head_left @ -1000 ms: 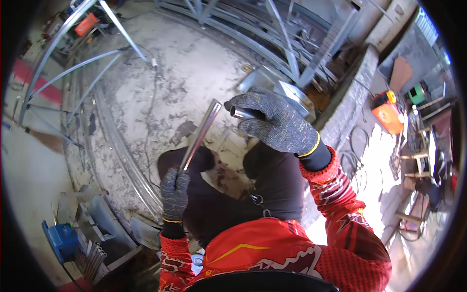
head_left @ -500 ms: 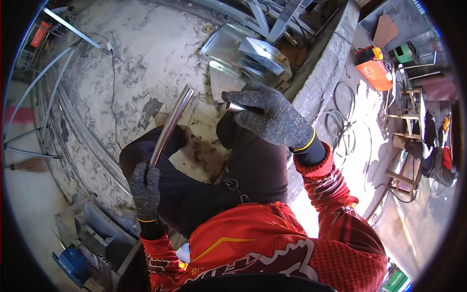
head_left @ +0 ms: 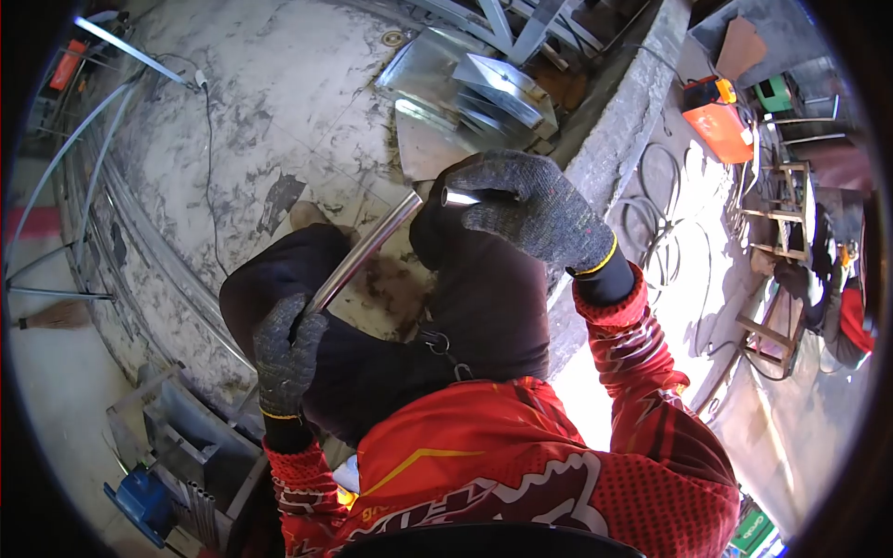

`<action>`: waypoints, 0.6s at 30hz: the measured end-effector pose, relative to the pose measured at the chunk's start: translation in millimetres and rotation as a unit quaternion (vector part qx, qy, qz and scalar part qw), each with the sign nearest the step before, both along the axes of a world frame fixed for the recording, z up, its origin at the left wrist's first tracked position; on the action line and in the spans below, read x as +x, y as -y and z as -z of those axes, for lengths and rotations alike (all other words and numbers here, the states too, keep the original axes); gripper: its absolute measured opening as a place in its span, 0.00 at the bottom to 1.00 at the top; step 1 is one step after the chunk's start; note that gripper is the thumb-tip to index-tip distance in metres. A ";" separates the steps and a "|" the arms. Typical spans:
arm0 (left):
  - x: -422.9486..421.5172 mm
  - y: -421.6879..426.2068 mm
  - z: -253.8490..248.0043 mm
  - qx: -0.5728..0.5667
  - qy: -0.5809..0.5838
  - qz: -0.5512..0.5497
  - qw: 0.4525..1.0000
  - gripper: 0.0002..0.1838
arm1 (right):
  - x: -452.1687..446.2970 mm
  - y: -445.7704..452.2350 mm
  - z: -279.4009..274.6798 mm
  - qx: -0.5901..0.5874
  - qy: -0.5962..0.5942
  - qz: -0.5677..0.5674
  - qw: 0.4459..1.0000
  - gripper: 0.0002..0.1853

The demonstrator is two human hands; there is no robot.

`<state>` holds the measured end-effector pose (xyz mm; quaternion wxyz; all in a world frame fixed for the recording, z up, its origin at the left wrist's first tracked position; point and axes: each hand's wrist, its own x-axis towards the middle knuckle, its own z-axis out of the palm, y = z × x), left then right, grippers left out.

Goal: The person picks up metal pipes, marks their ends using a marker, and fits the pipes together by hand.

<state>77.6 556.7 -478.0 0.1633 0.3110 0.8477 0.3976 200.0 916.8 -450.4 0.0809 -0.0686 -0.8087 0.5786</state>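
My left hand (head_left: 286,353), in a dark grey knit glove, is closed round the lower end of a shiny metal tube (head_left: 372,244). The tube slants up to the right above my legs. Its upper end is close to my right hand (head_left: 544,209), with a small gap between. That hand, gloved alike, grips a second metal tube (head_left: 459,197), whose bright round end pokes out between thumb and fingers. The glove hides the rest of it, so its length cannot be made out.
Sheet-metal pieces (head_left: 502,88) lie on the stained floor (head_left: 251,121) ahead, beside a concrete ledge (head_left: 633,121). Long metal strips (head_left: 163,246) curve along the left. Cables (head_left: 656,219), an orange machine (head_left: 718,126) and a wooden frame (head_left: 781,214) are on the right. A blue tool (head_left: 139,502) is at lower left.
The tube in my left hand has tilted to the right, its upper end now nearer my right hand. My right hand has shifted slightly right and keeps its grip.
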 end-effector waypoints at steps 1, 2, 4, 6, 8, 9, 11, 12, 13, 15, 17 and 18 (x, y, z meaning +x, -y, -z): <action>0.3 -6.1 -0.6 -0.001 -0.013 0.027 1.000 0.16 | 2.1 -2.7 1.7 0.046 -0.026 -0.021 0.998 0.16; 0.1 -14.6 -1.0 -0.001 -0.009 0.028 1.000 0.16 | 5.8 -5.1 0.0 0.047 -0.022 -0.020 0.998 0.16; -0.1 -31.3 -1.1 0.021 -0.005 0.081 0.996 0.17 | 13.6 -6.7 -5.5 0.181 -0.043 -0.049 0.981 0.15; 2.1 -40.9 -3.2 -0.002 0.041 0.079 0.996 0.17 | 25.2 -7.3 6.1 0.165 -0.003 -0.044 0.985 0.16; 3.6 -45.8 -1.9 -0.027 0.085 0.077 0.993 0.17 | 34.3 -7.0 16.2 0.146 0.036 -0.038 0.988 0.18; 3.8 -48.5 -0.8 -0.025 0.075 0.094 0.992 0.16 | 37.4 -7.9 20.3 0.154 0.024 -0.041 0.987 0.16; 3.8 -51.4 0.5 -0.024 0.066 0.114 0.991 0.16 | 43.3 -8.3 25.3 0.160 0.014 -0.040 0.986 0.15; 3.0 -51.5 0.1 -0.037 0.060 0.133 0.989 0.15 | 45.6 -8.0 27.5 0.162 0.025 -0.048 0.985 0.15; 2.3 -52.2 0.1 -0.050 0.053 0.151 0.986 0.15 | 46.9 -8.0 29.5 0.165 0.034 -0.056 0.984 0.15; 1.2 -54.6 0.8 -0.049 0.034 0.160 0.985 0.15 | 47.0 -7.0 30.8 0.167 0.042 -0.060 0.983 0.15; 0.3 -58.9 0.5 -0.046 0.013 0.169 0.984 0.14 | 44.9 -8.8 32.3 0.172 0.048 -0.063 0.982 0.15; 0.2 -60.2 -0.4 -0.039 0.019 0.171 0.984 0.14 | 43.5 -8.6 32.8 0.163 0.028 -0.077 0.983 0.16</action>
